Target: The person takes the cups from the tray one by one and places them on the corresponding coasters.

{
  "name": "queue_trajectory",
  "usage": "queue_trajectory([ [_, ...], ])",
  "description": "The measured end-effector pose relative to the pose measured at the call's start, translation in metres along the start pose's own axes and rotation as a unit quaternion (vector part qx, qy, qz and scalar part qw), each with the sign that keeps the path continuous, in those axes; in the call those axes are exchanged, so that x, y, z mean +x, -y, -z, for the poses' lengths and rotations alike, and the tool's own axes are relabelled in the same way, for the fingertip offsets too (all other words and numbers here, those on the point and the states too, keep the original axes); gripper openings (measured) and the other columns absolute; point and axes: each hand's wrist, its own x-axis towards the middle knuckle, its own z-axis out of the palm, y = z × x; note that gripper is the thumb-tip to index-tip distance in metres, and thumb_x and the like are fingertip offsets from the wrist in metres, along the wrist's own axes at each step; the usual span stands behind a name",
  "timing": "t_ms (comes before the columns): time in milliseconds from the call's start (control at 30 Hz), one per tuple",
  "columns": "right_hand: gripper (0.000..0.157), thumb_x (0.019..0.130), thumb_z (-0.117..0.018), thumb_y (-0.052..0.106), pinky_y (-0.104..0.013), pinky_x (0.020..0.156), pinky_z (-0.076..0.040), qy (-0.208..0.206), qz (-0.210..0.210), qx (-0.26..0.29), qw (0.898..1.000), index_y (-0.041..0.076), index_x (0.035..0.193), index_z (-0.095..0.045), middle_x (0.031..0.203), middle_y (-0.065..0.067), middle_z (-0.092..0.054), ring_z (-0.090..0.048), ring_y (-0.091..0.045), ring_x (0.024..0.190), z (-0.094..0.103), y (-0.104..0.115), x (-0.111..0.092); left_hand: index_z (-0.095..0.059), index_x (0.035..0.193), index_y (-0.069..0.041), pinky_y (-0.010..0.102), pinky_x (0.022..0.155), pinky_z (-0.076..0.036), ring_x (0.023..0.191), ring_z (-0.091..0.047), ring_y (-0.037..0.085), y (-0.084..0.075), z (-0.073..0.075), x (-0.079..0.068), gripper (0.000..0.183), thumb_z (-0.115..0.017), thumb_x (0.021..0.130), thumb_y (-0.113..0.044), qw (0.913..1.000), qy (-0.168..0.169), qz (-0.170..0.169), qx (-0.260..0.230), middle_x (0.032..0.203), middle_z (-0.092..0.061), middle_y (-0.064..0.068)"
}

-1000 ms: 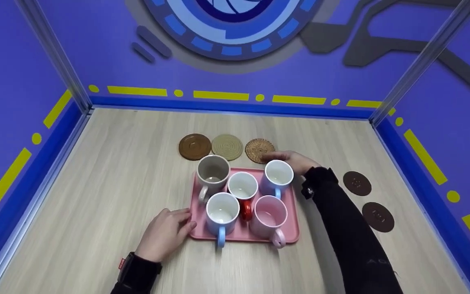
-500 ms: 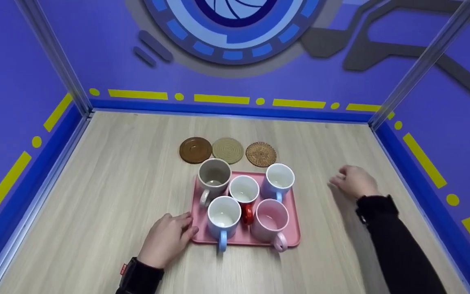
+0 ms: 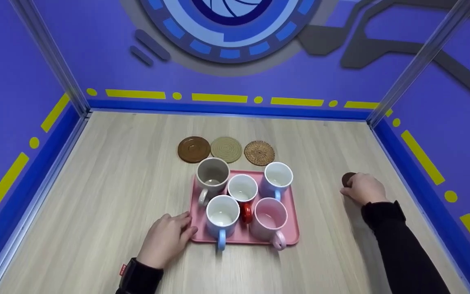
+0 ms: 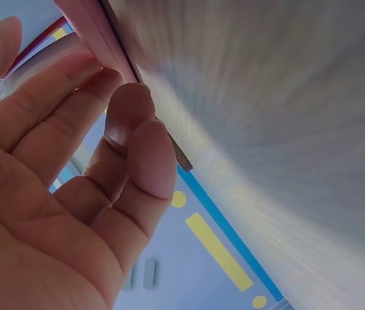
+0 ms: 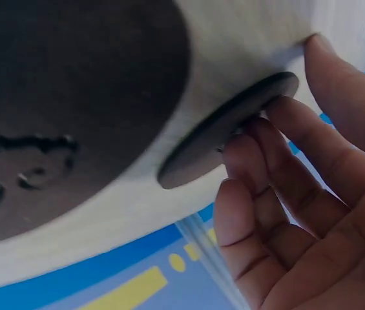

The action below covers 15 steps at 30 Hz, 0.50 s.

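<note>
My left hand [image 3: 165, 239] rests by the left edge of a pink tray [image 3: 294, 228], its fingertips at the rim. Five-sided clutter fills the tray: a grey-beige mug [image 3: 212, 175], a pink mug [image 3: 268, 216], a white mug with a red handle [image 3: 243, 190] and two blue-handled mugs [image 3: 222, 216]. At the right, my right hand [image 3: 366, 190] touches a dark brown coaster [image 3: 346, 179] on the table. In the right wrist view several fingertips lie on this coaster [image 5: 214, 139], while the thumb stays apart from it. A second dark coaster [image 5: 72, 97] lies nearer the wrist.
Behind the tray a brown coaster [image 3: 194, 149], a beige coaster [image 3: 226, 149] and a woven coaster [image 3: 259, 153] lie in a row. Blue-purple walls [image 3: 227, 81] bound the wooden table at the back and both sides.
My right hand has left the woven coaster behind the tray and moved right onto a dark brown coaster. The left hand stays at the tray's edge.
</note>
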Motion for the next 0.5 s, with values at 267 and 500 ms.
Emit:
queue_trajectory([
  [267, 0.054, 0.094, -0.079, 0.034, -0.035, 0.056, -0.036, 0.001, 0.015, -0.019, 1.0, 0.016, 0.059, -0.043, 0.057, 0.002, -0.04, -0.045, -0.021, 0.056, -0.001, 0.012, -0.004, -0.083, 0.111, -0.006, 0.047, 0.08, -0.057, 0.087, -0.071, 0.034, -0.001, 0.001, 0.0, 0.026, -0.081, 0.095, -0.026, 1.0, 0.003, -0.002, -0.005, 0.122, -0.08, 0.012],
  [500, 0.057, 0.095, -0.078, 0.039, -0.032, 0.056, -0.032, 0.036, 0.013, -0.004, 0.999, 0.018, 0.058, -0.038, 0.057, 0.006, -0.033, -0.04, -0.017, 0.054, 0.003, 0.012, -0.004, -0.083, 0.11, -0.007, 0.048, 0.079, -0.058, 0.086, -0.071, 0.034, 0.0, 0.0, 0.0, 0.024, -0.081, 0.094, -0.025, 1.0, 0.001, -0.006, -0.006, 0.123, -0.08, 0.012],
])
